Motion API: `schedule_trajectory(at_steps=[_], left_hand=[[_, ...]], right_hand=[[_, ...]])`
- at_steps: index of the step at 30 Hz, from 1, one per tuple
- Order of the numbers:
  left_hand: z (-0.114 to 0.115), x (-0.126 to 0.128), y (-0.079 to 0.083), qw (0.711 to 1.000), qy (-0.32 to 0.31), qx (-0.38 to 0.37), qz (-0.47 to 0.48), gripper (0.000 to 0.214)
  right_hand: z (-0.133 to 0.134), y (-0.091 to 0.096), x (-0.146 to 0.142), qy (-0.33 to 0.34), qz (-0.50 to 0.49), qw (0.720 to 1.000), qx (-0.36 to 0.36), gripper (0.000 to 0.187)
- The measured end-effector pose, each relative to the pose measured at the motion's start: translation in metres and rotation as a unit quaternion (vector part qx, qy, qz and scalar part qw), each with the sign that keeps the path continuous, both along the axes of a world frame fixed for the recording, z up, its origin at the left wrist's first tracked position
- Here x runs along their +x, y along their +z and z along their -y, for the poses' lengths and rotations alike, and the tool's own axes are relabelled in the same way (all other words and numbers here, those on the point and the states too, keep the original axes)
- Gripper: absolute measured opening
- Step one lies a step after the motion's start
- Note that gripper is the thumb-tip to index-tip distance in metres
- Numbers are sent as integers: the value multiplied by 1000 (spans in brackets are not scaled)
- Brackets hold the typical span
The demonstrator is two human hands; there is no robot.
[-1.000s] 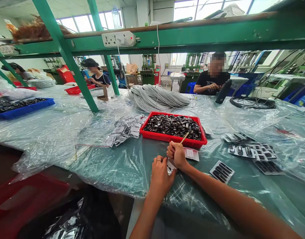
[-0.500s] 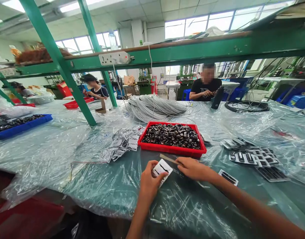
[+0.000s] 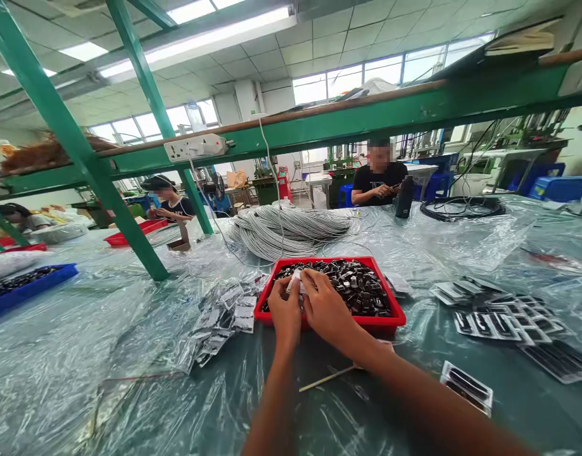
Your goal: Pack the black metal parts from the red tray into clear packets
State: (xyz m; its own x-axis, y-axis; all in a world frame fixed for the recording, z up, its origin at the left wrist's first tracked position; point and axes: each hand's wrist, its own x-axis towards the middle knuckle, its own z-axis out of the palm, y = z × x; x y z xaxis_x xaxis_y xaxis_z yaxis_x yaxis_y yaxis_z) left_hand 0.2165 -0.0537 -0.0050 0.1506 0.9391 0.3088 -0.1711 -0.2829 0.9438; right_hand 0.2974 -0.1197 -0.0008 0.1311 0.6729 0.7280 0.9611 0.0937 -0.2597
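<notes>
My left hand [image 3: 284, 313] and my right hand [image 3: 325, 307] are side by side over the near left part of a red tray [image 3: 388, 322] full of small black parts [image 3: 357, 288]. Both have curled fingers pinching a small white packet [image 3: 294, 280] between them, held just above the parts. A thin wooden stick [image 3: 326, 378] lies loose on the plastic-covered table under my right forearm.
Small filled bags [image 3: 224, 316] are heaped left of the tray; flat packets [image 3: 490, 316] lie to its right, one [image 3: 466, 385] near my arm. A grey cable coil [image 3: 291, 228] sits behind. Green frame posts [image 3: 105, 183] stand left. Three people sit at the far side.
Both hands moved forward from the table in front of the tray to above it, with the white packet. The stick has left my right hand and lies on the table. The camera tilted up.
</notes>
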Motion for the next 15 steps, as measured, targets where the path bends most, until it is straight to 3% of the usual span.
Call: schedule_trajectory(at_steps=[4,7,12,15], left_hand=[[-4,4,-10,988,-30,-100,116,39],[-6,1,-13,981,-40,-117,146,41],[-11,-8,-12,985,-123,-69,96,35],[-14,-13,-13,982,-178,-53,19,35]], right_hand=[[-3,-4,-4,-15,10,1000,3,42],[-6,-5,-4,20,-51,998,8,42],[-11,-1,16,66,-193,979,14,16],[-10,1,34,77,-214,974,-21,14]])
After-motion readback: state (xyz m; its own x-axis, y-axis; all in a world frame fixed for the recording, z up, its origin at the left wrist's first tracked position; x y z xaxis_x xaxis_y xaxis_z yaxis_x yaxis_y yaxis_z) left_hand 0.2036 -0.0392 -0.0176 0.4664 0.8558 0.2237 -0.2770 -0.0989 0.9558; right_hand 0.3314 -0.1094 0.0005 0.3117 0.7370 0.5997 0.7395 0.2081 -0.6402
